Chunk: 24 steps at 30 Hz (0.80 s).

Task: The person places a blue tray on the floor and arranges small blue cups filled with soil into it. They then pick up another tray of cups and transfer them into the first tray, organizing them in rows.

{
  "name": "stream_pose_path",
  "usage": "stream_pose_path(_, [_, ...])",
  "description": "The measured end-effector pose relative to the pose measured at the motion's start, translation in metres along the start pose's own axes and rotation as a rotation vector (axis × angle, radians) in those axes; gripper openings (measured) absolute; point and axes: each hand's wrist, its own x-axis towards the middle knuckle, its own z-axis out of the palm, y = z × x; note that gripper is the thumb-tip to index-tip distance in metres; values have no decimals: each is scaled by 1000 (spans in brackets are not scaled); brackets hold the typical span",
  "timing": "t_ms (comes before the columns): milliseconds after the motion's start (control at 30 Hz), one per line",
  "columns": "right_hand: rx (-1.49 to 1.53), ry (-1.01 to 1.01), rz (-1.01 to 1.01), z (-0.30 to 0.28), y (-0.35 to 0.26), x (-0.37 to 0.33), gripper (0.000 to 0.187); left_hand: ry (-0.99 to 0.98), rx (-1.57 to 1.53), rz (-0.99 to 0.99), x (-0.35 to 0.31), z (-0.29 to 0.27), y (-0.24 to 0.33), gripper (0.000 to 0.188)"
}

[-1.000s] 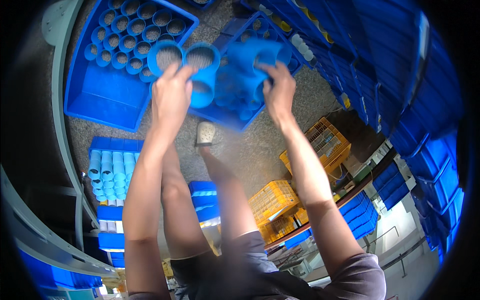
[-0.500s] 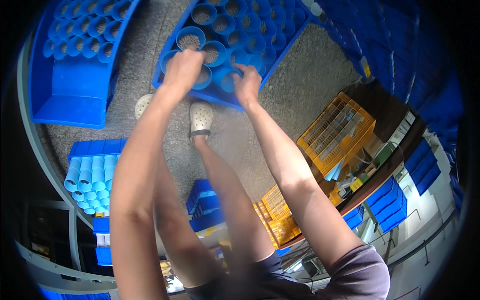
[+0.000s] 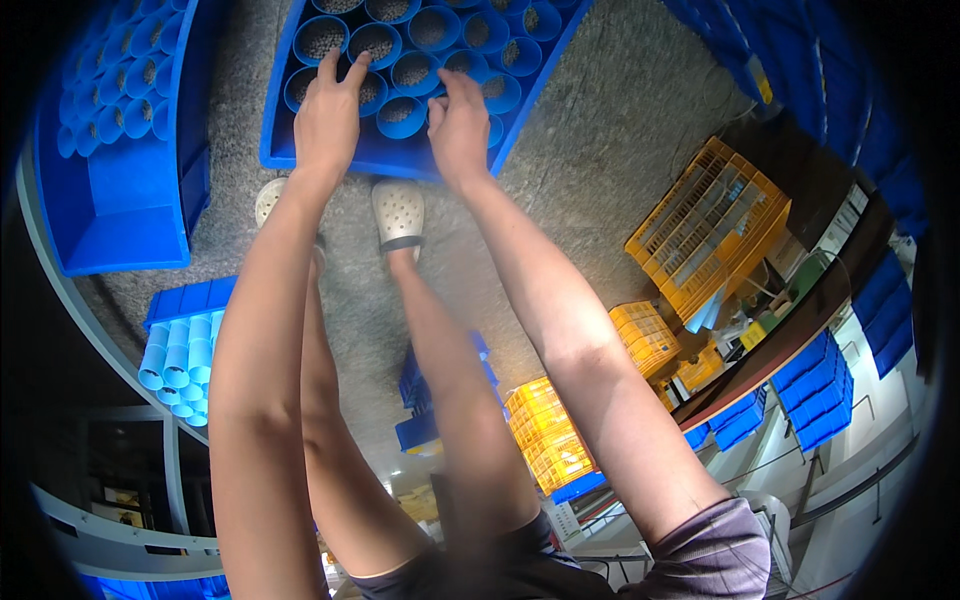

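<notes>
Both hands reach forward over a blue bin (image 3: 385, 167), the arms nearly straight and coming up from the lower edge. At the lower right, the grey sleeve (image 3: 715, 550) ends above the elbow; a hazy smear blurs the shorts (image 3: 500, 550) and part of one leg.

Palm down, the left hand (image 3: 328, 120) has two fingers parted, their tips at the rims of neighbouring blue cups (image 3: 413, 70). The right hand (image 3: 460, 130) is narrower, fingers bent and close together beside another rim — I cannot tell whether either hand grips a cup, since the hands hide part of the nearest ones. These cups stand in rows inside the bin, many with greyish pellets; the upper edge cuts off the far rows.

Below the bin, one pale clog (image 3: 400, 212) shows plainly on the floor (image 3: 570, 215), the other mostly behind the left forearm. That arm also covers part of the light blue cylinders (image 3: 177, 358). Farther out stand a second bin (image 3: 137, 240) of cups, cut off above, and a yellow crate (image 3: 705, 230) — its contents unclear.
</notes>
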Motion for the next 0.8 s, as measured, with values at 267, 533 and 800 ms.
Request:
stream_pose_path(267, [-164, 134, 204, -24, 9, -48, 27, 43, 64, -209, -16, -4, 2, 27])
stream_pose_path(533, [-353, -3, 261, 34, 13, -17, 30, -11, 223, -182, 20, 17, -8, 10])
stream_pose_path(800, [-313, -48, 320, 25, 17, -7, 29, 75, 20, -214, -56, -62, -3, 12])
